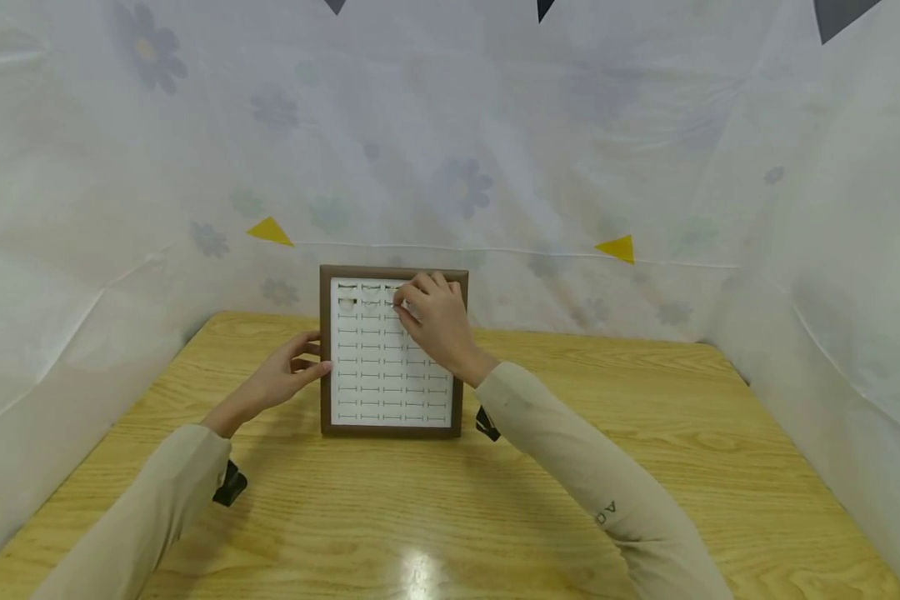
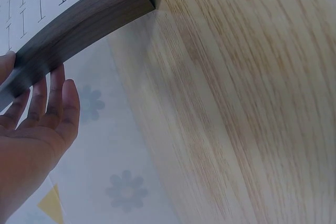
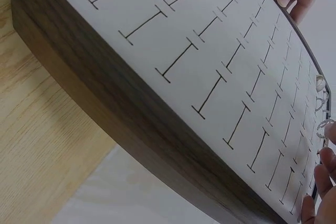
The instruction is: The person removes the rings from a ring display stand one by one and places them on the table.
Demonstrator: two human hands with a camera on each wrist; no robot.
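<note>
— Item: ring display tray (image 1: 390,375), dark wood frame, white slotted insert, a few rings in top rows; stands mid-table (image 1: 495,517).
— Hands?
— Left hand (image 1: 285,379) relaxed, fingers steadying left edge. Right hand (image 1: 438,321) pinches a ring (image 1: 403,307) at the top row. Bare tabletop all round.

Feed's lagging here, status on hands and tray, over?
Left hand steadies tray at its left edge. Right hand pinching at a top-row slot, item too small to tell. Nothing in the way.

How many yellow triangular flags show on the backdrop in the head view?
2: one yellow flag left of the ring tray, one to its right.
</note>
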